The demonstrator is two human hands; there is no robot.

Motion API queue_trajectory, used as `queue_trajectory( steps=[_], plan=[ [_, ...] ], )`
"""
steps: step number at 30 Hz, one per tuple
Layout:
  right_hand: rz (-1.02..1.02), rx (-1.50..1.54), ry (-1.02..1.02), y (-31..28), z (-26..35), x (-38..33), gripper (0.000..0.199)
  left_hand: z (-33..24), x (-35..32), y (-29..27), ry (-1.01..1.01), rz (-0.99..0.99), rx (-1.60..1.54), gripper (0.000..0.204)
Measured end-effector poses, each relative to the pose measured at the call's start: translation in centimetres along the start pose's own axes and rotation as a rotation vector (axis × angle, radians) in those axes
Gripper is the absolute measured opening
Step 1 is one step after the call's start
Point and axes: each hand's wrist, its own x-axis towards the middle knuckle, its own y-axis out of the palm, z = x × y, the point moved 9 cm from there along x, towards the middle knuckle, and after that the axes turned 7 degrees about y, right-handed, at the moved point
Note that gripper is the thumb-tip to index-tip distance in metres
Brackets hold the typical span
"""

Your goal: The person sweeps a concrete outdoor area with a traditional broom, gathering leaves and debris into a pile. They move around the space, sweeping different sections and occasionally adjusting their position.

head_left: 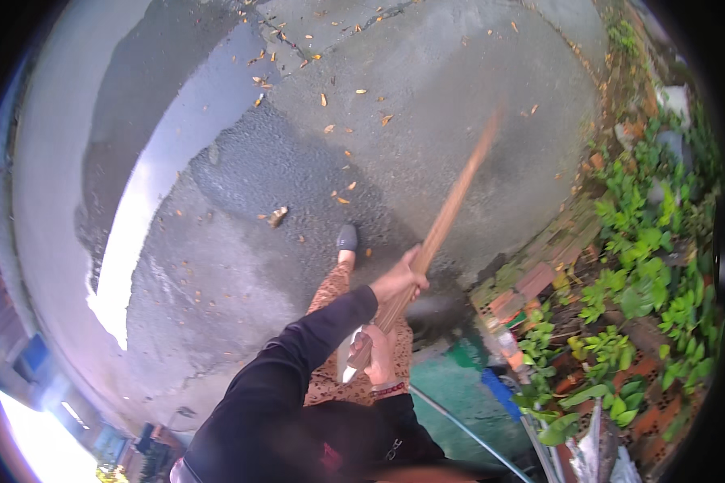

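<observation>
A long brown stick broom (447,213) slants up and to the right in front of me, its far end blurred over the wet concrete. My left hand (399,282) is closed around it partway along. Nearer my body, my right hand (374,354), with a red bead bracelet at the wrist, grips it close to its near end. A pale pointed piece (349,373) shows just below that end. Small yellow-brown fallen leaves (324,100) lie scattered over the concrete (427,88).
My foot in a grey shoe (347,237) stands on the concrete. To the right, bricks (536,280) and green plants (636,274) line the edge. A puddle (149,185) reflects light on the left. Beside my legs are a green surface (459,410) and a thin metal pole (467,431).
</observation>
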Motion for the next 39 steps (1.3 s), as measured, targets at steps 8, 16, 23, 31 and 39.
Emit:
queue_trajectory(
  steps=[8,16,23,31,39],
  plan=[
    [-0.01,-0.379,0.243,11.3,-5.7,8.5,0.012,-1.6,1.0,-18.3,0.011,-0.026,-0.364,0.018],
    [0.302,-0.728,0.244,21.9,-0.5,9.6,0.018,-19.3,-5.3,-29.1,0.554,-0.723,-0.107,0.064],
    [0.076,-0.781,0.223,19.5,-0.6,6.4,0.011,-16.4,-3.7,-23.0,0.387,-0.405,-0.284,0.079],
    [0.436,-1.537,0.567,23.5,11.6,9.3,0.021,-20.8,-6.8,-23.4,0.818,-1.095,-0.786,0.062],
    [0.168,-1.734,1.312,7.2,11.7,0.2,0.017,4.9,-10.2,-6.6,0.38,-1.396,-1.432,0.008]
  ],
)
